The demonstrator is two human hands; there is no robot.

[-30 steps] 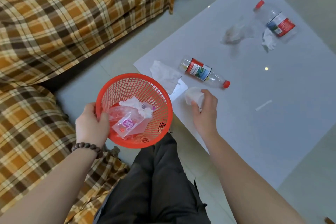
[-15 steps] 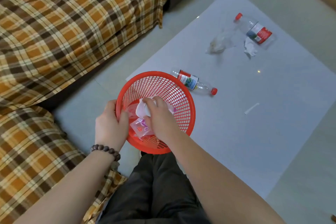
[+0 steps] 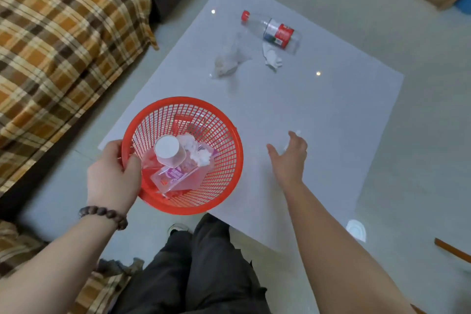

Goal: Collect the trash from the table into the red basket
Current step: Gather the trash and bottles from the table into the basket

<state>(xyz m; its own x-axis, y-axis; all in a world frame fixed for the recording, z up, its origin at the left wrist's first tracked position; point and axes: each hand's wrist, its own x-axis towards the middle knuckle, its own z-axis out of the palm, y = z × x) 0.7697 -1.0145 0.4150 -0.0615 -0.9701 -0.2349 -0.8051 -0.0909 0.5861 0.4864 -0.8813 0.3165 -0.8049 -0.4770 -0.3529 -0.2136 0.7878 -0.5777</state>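
Left hand (image 3: pixel 112 173) grips my red basket (image 3: pixel 230 160) by its rim (cup (image 3: pixel 169 151) inside). Right hand (image 3: pixel 289 158) hovers spread, empty, over the table (image 3: pixel 331 115).

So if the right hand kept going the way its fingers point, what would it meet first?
Probably the small white strip lying on the table just past the right hand; the hand's height is unclear.

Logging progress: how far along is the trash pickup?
Done: cup, tissue and wrapper lie in the red basket, gripped by the left hand. Right hand open, reaching over the table. Left: bottle, crumpled tissues, clear plastic.
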